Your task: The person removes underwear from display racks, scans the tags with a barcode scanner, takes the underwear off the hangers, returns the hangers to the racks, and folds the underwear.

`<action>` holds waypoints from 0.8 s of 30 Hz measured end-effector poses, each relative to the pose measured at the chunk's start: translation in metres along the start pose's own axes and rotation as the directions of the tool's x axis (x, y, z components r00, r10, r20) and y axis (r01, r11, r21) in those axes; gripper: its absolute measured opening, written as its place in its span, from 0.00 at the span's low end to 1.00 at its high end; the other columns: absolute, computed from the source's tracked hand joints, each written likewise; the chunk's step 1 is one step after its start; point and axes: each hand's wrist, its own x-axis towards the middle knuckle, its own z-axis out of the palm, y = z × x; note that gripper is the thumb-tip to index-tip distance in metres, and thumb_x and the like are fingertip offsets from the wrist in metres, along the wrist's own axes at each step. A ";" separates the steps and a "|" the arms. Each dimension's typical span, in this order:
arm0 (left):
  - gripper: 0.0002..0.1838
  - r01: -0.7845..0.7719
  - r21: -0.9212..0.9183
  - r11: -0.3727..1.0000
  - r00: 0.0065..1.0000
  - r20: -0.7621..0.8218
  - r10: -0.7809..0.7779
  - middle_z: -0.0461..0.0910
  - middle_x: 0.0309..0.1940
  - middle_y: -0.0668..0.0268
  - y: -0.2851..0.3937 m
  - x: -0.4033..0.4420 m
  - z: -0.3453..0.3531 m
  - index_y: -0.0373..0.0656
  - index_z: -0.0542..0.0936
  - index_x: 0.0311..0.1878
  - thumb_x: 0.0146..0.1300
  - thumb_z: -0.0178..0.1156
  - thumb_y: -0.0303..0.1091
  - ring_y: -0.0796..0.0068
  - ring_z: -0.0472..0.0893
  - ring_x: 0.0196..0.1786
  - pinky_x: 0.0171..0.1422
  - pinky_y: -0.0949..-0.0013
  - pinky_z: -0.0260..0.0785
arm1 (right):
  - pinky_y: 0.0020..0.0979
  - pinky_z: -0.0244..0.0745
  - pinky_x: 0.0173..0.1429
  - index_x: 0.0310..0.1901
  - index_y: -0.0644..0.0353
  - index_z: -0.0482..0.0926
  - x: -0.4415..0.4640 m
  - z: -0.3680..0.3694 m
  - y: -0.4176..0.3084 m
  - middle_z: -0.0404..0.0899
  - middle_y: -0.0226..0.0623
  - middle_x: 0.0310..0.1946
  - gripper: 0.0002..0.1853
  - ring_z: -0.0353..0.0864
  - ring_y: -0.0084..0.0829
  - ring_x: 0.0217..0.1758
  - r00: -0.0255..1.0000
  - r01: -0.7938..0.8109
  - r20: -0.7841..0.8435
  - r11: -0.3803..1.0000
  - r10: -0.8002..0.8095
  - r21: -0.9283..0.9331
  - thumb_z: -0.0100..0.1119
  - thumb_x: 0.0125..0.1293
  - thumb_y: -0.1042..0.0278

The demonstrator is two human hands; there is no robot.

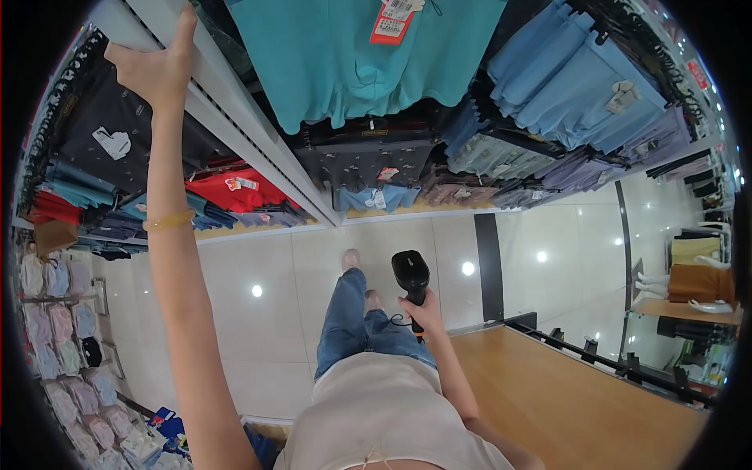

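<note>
Right hand (424,312) wrapped round the scanner (411,270), low before the body. Left hand (160,70) raised by the white post (252,125), thumb apart; I cannot tell whether it grips. Progress, my judgement: scanner ready in hand; not yet at the red tag (389,30) on the teal garment (352,70), well apart.

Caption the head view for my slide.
Right hand gripping a black scanner, left hand stretched out near a white post beside hanging clothes.

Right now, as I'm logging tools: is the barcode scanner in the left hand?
No, the right hand holds the barcode scanner.
</note>
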 end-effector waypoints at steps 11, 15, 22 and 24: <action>0.42 -0.015 0.081 0.997 1.000 0.002 0.015 0.74 0.43 0.53 0.000 0.000 -0.002 0.29 0.69 0.47 0.35 0.74 0.53 0.62 0.78 0.45 0.51 0.66 0.69 | 0.23 0.65 0.20 0.40 0.64 0.71 -0.008 -0.010 0.032 0.71 0.29 0.20 0.18 0.68 0.19 0.16 0.998 -0.052 0.020 0.999 0.052 -0.017 0.65 0.48 0.69; 0.42 -0.006 0.110 0.994 1.000 -0.003 0.006 0.74 0.43 0.53 -0.001 0.000 -0.002 0.29 0.69 0.46 0.35 0.73 0.53 0.62 0.78 0.45 0.51 0.66 0.68 | 0.23 0.65 0.20 0.40 0.64 0.71 -0.011 -0.011 0.026 0.71 0.29 0.20 0.18 0.69 0.19 0.16 0.996 -0.084 0.019 0.994 0.085 -0.063 0.64 0.48 0.71; 0.43 0.129 0.114 0.985 0.987 0.077 -0.138 0.72 0.44 0.52 0.007 0.001 -0.008 0.28 0.70 0.47 0.35 0.73 0.55 0.62 0.76 0.48 0.55 0.67 0.65 | 0.23 0.67 0.21 0.41 0.64 0.71 0.000 -0.011 0.032 0.72 0.30 0.21 0.19 0.70 0.19 0.17 0.999 -0.047 0.021 0.999 0.048 -0.026 0.65 0.48 0.71; 0.45 0.184 0.113 0.976 0.977 0.088 -0.195 0.72 0.46 0.52 0.009 0.001 -0.008 0.28 0.70 0.48 0.35 0.73 0.56 0.63 0.75 0.49 0.56 0.67 0.64 | 0.23 0.67 0.21 0.41 0.64 0.71 0.001 -0.012 0.031 0.72 0.30 0.21 0.19 0.70 0.19 0.17 0.998 -0.053 0.015 0.999 0.053 -0.007 0.65 0.48 0.71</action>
